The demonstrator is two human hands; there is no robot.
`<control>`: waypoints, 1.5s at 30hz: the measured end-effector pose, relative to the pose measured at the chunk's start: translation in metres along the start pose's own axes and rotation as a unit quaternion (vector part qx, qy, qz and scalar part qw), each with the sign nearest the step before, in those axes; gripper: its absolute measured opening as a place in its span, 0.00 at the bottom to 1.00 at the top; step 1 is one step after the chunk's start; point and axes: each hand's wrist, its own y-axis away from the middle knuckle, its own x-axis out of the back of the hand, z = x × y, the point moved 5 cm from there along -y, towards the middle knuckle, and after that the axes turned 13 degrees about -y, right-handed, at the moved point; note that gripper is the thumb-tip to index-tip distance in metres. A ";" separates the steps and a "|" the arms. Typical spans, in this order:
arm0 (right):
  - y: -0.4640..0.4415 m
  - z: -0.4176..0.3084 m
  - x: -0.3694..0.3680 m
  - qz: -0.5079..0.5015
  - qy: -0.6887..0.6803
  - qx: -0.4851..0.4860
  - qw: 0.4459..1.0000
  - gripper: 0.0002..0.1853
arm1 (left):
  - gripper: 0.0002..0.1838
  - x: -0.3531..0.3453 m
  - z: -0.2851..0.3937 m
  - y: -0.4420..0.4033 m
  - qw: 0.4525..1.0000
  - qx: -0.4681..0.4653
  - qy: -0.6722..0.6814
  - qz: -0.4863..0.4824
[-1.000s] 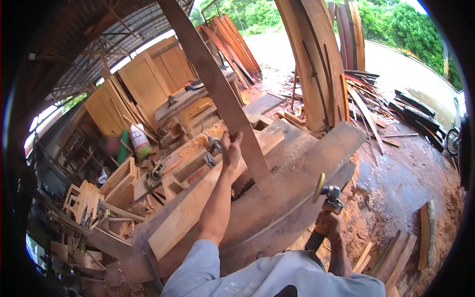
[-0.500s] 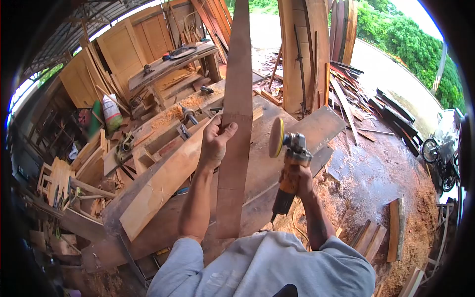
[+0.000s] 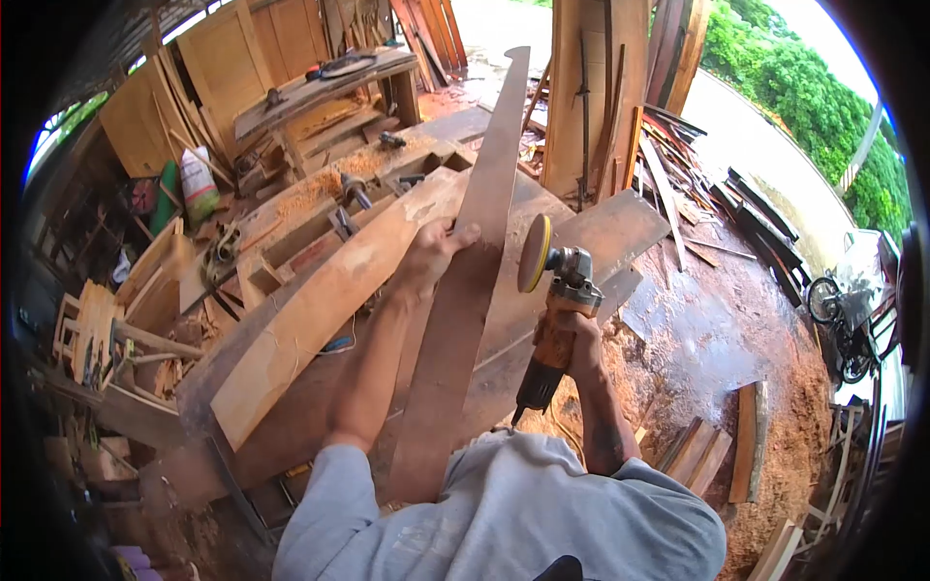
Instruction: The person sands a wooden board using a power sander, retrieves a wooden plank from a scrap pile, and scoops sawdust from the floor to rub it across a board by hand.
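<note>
My left hand (image 3: pixel 434 259) grips the left edge of a long brown wooden board (image 3: pixel 448 353), thumb on its face. The board slants away from my chest, and its far end has a small hooked tip. In my right hand (image 3: pixel 583 347) is an orange and black angle grinder (image 3: pixel 554 351), held upright by its body. A round sanding disc (image 3: pixel 535 254) with a yellow rim sits on its head, facing the board at a small gap. Beneath the board lies a paler, wide plank (image 3: pixel 291 358), on a large brown work surface.
A workbench (image 3: pixel 329 92) with tools stands at the back left. Sawdust covers parts of the wet floor (image 3: pixel 697 339) to the right. Wood scraps (image 3: pixel 668 174) pile up behind, and short timber pieces (image 3: pixel 696 455) lie at the lower right. A motorcycle (image 3: pixel 843 320) stands at far right.
The board's far end has tipped down and right, showing its hooked tip, and its near end has shifted left. The grinder has moved slightly left and down. Both hands keep their holds.
</note>
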 end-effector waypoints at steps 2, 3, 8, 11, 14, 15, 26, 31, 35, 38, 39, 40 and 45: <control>0.005 0.001 0.007 0.023 0.009 0.000 1.000 0.20 | 0.21 0.003 -0.027 -0.013 0.984 0.106 0.083 -0.119; 0.007 0.002 0.008 0.023 0.010 0.000 1.000 0.20 | 0.19 0.001 -0.032 -0.015 0.987 0.095 0.093 -0.087; 0.017 0.016 0.029 0.094 -0.010 -0.020 0.995 0.18 | 0.21 -0.010 -0.045 -0.020 0.987 0.129 0.059 -0.072; 0.014 0.026 0.038 0.098 -0.031 -0.034 0.994 0.17 | 0.23 -0.016 -0.050 -0.025 0.989 0.114 0.048 -0.080; 0.012 0.028 0.033 0.097 -0.022 -0.037 0.994 0.16 | 0.22 -0.024 -0.032 -0.021 0.997 0.044 0.026 -0.061; 0.009 0.030 0.034 0.088 -0.027 -0.040 0.995 0.16 | 0.19 -0.028 -0.021 -0.019 0.999 0.024 0.023 -0.042; 0.003 0.010 0.009 0.013 -0.024 0.000 1.000 0.19 | 0.15 -0.047 0.031 0.003 0.998 -0.037 -0.030 -0.040; 0.005 0.007 0.011 0.014 0.017 -0.002 1.000 0.25 | 0.14 -0.049 0.033 0.002 0.998 -0.041 -0.026 -0.031; 0.007 0.003 0.008 0.006 0.023 0.003 1.000 0.26 | 0.14 -0.053 0.036 0.004 0.999 -0.034 -0.018 -0.031; 0.007 0.002 0.006 0.008 0.028 -0.004 1.000 0.26 | 0.14 -0.054 0.042 0.006 0.999 -0.046 -0.004 -0.028; 0.007 0.003 0.007 0.009 0.029 -0.008 1.000 0.25 | 0.14 -0.053 0.043 0.006 0.998 -0.044 -0.019 -0.028; 0.007 0.002 0.007 0.011 0.029 -0.010 0.999 0.25 | 0.14 -0.053 0.044 0.006 0.998 -0.042 -0.035 -0.029; 0.009 -0.002 0.001 0.009 -0.015 0.001 1.000 0.20 | 0.14 -0.055 0.049 0.007 0.997 -0.055 -0.039 -0.029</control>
